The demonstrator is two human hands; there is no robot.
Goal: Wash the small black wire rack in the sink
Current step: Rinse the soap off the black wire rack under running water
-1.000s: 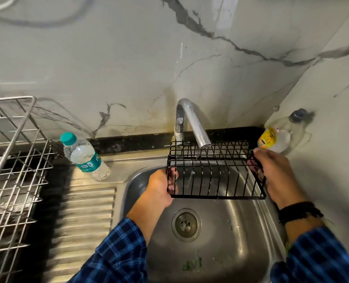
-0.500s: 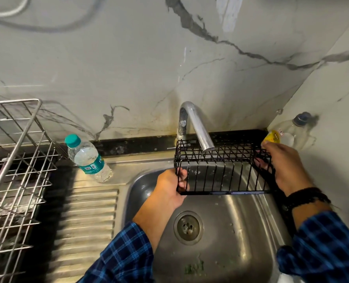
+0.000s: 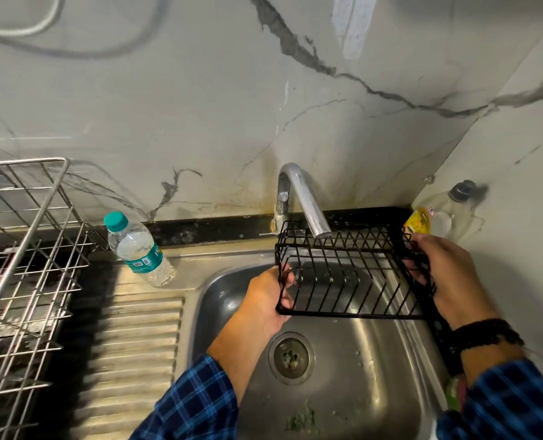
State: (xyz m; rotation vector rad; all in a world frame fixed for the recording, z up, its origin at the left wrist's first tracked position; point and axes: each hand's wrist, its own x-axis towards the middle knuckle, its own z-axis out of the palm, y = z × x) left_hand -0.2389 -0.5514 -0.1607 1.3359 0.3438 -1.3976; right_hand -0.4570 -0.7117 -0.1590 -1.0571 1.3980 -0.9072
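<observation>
From the head camera, the left hand [image 3: 265, 304] and right hand [image 3: 448, 274] are each gripping an end of the small black wire rack [image 3: 349, 274], holding it over the sink [image 3: 375, 376] just under the tap [image 3: 305, 198]

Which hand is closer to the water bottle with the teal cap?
Left. The left hand grips the left end of the black wire rack, just right of the water bottle; the right hand holds the rack's far end.

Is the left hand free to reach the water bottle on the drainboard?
Probably not yet: the left hand grips the left end of the black wire rack. Otherwise nothing stands between it and the water bottle.
</observation>
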